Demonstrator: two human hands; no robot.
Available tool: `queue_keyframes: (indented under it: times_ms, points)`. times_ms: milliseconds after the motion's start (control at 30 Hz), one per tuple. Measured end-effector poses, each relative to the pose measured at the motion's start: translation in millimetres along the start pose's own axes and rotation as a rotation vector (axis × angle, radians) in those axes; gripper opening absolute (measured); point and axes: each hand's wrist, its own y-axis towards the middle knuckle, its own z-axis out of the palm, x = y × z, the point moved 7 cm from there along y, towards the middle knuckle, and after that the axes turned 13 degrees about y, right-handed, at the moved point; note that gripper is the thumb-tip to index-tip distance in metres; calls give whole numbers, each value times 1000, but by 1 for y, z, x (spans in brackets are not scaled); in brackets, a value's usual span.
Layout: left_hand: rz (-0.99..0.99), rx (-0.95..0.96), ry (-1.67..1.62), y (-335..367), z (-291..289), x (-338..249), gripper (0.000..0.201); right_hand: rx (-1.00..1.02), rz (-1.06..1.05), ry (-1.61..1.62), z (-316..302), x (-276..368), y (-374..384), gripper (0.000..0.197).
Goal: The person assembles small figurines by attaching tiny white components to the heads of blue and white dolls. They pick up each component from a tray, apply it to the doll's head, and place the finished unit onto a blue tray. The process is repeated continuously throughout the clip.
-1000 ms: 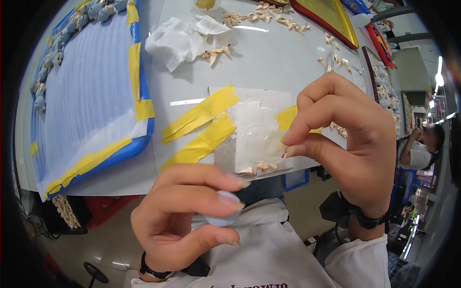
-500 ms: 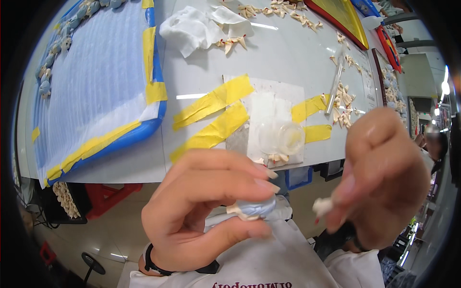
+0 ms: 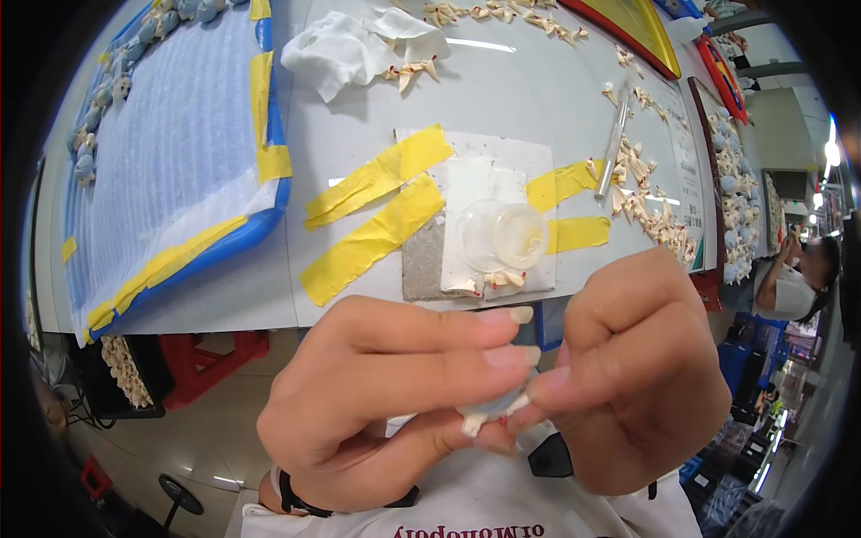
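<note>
While the left hand [image 3: 359, 394] is pinching a small blue-and-cream figurine [image 3: 504, 403] in front of the white shirt [image 3: 502, 502], the right hand [image 3: 641, 377] is meeting it, gripping a tiny red-tipped cream piece [image 3: 518, 404] against the figurine's side.
</note>
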Motion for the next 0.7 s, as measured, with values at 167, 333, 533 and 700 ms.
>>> queue_keyframes:
  times_ms: [167, 333, 533, 700]
  points:
    - [42, -19, 130, 2, -1, -6, 32, 146, -164, -116, 0, 6, 7, 21]
    - [-3, -65, 119, 4, -11, 2, 37, 117, -74, 24, -27, 3, 33, 18]
    - [-149, -181, -15, 4, -25, 11, 49, 206, 30, -343, -48, -61, 115, 14]
    - [-163, -176, -61, 5, -30, 13, 50, 480, -146, -448, 3, -78, 133, 14]
